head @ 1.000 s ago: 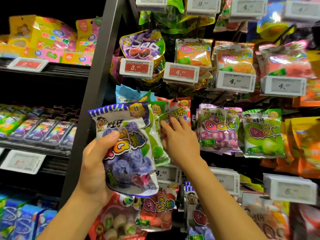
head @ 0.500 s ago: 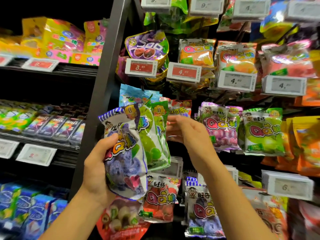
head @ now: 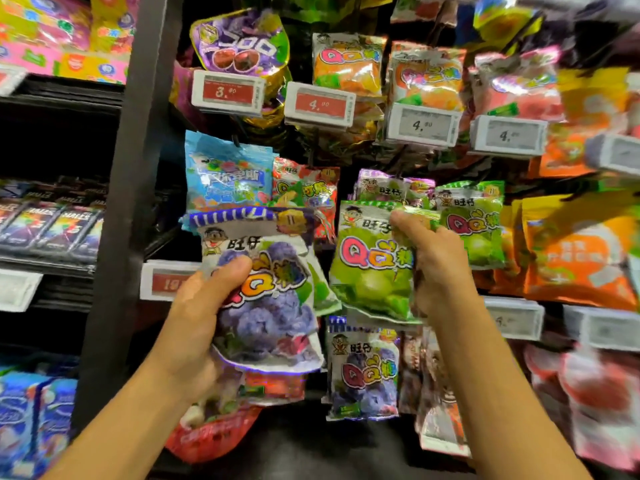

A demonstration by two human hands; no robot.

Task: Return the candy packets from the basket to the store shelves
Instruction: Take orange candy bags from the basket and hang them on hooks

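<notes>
Head view: the left hand (head: pixel 204 317) grips a purple grape candy packet (head: pixel 266 299) with the thumb across its front, a second green-edged packet (head: pixel 320 289) tucked behind it, both held in front of the hanging display. The right hand (head: pixel 433 261) is curled round the right edge of a green apple candy packet (head: pixel 374 268), held just left of the matching green packets on their peg (head: pixel 474 223), below the grey 4.00 price tag (head: pixel 420 126); no basket is in view

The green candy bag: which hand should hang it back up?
Probably the right hand. It already pinches the green candy bag by its top corner, next to matching green bags on the rack. The left hand grips a purple bag.
</notes>
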